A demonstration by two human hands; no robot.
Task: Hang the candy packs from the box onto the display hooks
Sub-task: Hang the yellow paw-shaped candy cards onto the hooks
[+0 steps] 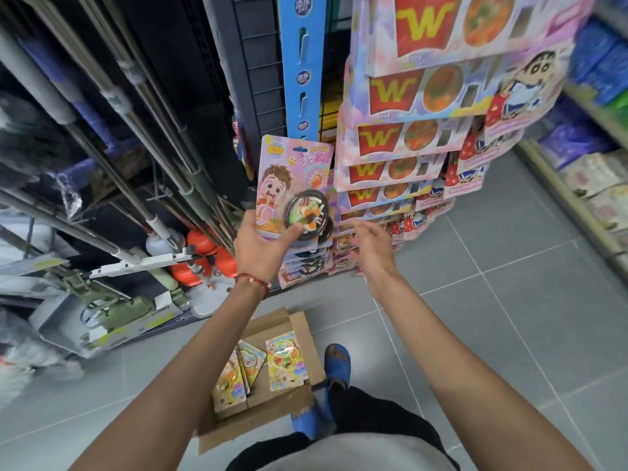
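Observation:
My left hand [263, 253] grips a pink candy pack [289, 185] by its lower edge, thumb on the black round tray on its front. The pack stands upright in front of a blue hanging strip [303, 62] with slots. Below it hang several like packs [306, 256] in a column. My right hand [373, 244] is beside them to the right, fingers relaxed and holding nothing. On the floor between my arms an open cardboard box [292, 334] holds several yellow candy packs [285, 360].
A column of pink packs with a red W [407, 96] hangs at the right of the strip. Mop handles [136, 130] and cleaning goods fill the rack at left. A shelf [577, 198] runs along the right over grey floor tiles. My blue sandals [336, 365] are next to the box.

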